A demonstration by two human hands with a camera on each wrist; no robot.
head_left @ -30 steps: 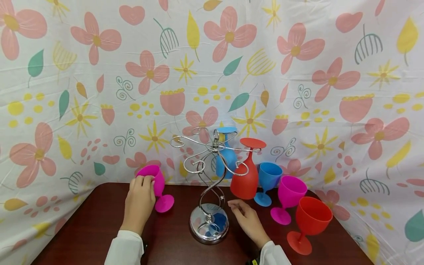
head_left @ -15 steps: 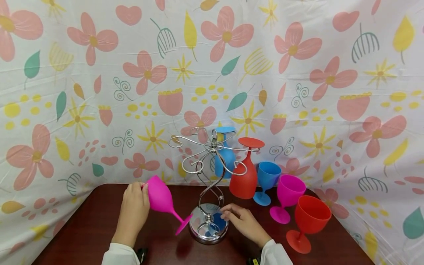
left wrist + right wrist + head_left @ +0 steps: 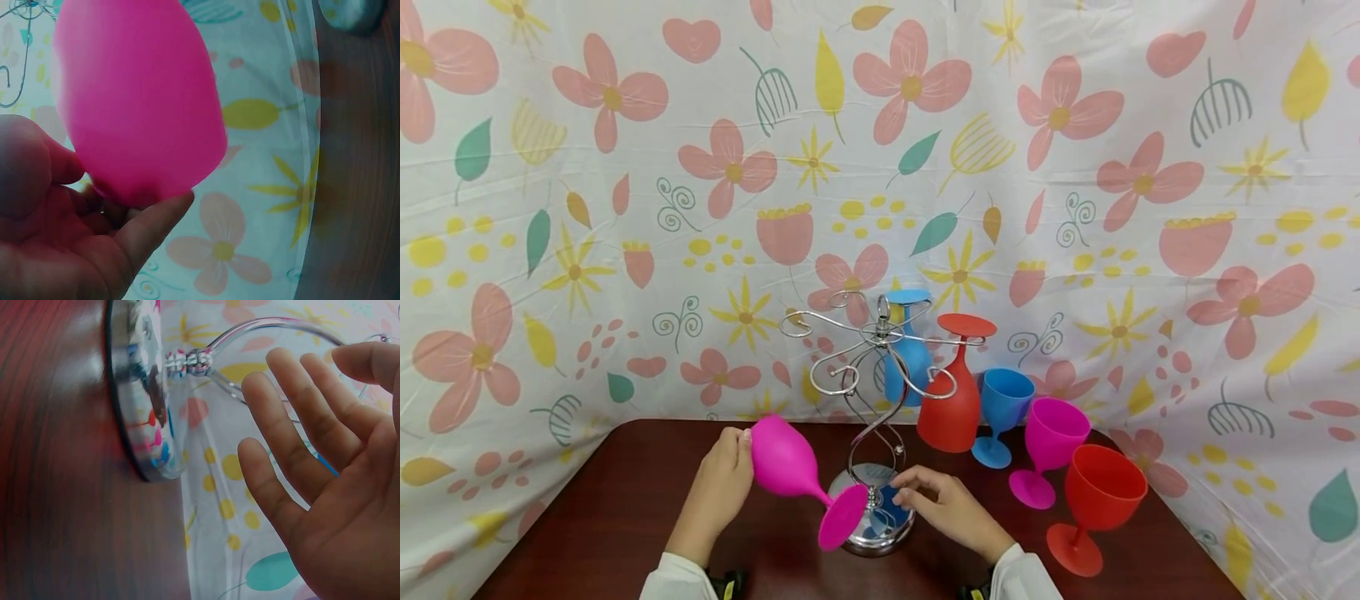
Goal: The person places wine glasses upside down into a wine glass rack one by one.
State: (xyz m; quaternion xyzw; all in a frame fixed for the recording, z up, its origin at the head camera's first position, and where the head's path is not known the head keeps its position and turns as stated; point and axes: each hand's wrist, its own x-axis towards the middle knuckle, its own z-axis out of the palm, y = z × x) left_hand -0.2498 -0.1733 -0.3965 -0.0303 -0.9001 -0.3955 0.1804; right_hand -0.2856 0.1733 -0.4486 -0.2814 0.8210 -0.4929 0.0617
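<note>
My left hand (image 3: 724,479) grips a magenta goblet (image 3: 784,457) by the rim of its bowl. The goblet is tilted, its foot pointing down and right in front of the rack's base. In the left wrist view the thumb and fingers pinch the rim of the goblet (image 3: 137,100). My right hand (image 3: 951,510) is beside the round chrome base of the metal goblet rack (image 3: 880,542), holding nothing. Its fingers are spread and relaxed in the right wrist view. A red goblet (image 3: 953,408) and a blue goblet (image 3: 910,367) hang upside down from the rack's curled arms.
On the right of the dark wooden table (image 3: 587,517) stand an upright blue goblet (image 3: 1006,400), a magenta goblet (image 3: 1054,437) and a red goblet (image 3: 1105,492). A flower-patterned cloth (image 3: 625,208) hangs behind the table.
My left hand has lifted the magenta goblet from the table, tipped it over and brought it right, toward the rack. The right hand has shifted slightly left to the rack's base.
</note>
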